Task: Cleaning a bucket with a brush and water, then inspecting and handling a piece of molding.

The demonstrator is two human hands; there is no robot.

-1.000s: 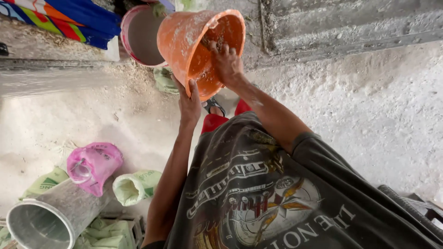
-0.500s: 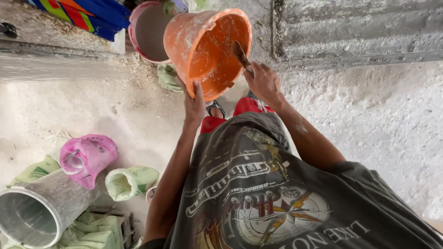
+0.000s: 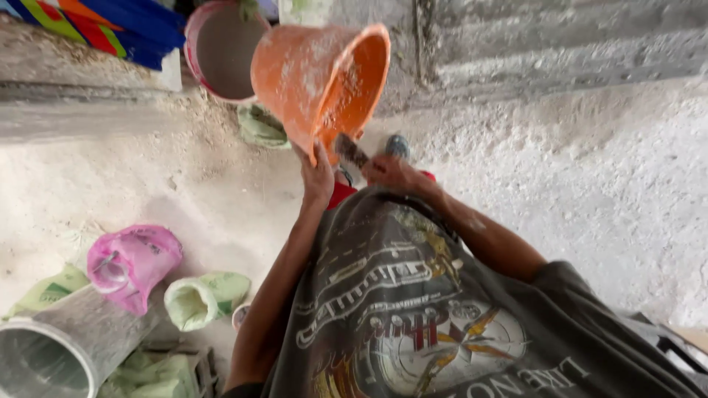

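Note:
My left hand (image 3: pixel 317 175) grips the lower rim of an orange plastic bucket (image 3: pixel 313 70), holding it up and tilted with its mouth facing right. The bucket is dusted with white powder inside and out. Just right of the rim, my right hand (image 3: pixel 394 175) is closed on a small dark flat-bladed tool (image 3: pixel 352 149). The blade points up-left towards the bucket's lower edge. Below my hands are my forearms and my dark printed shirt.
A pink bucket (image 3: pixel 220 51) stands behind the orange one. At left lie a pink bag (image 3: pixel 133 265), a green sack (image 3: pixel 203 298) and a grey metal bucket (image 3: pixel 51 354). White powdery ground (image 3: pixel 590 184) meets a rough wall (image 3: pixel 553 44) at the back.
My right hand came out of the bucket's mouth and dropped to below its rim, now with the tool in view. The bucket shifted slightly and stays tilted in my left hand.

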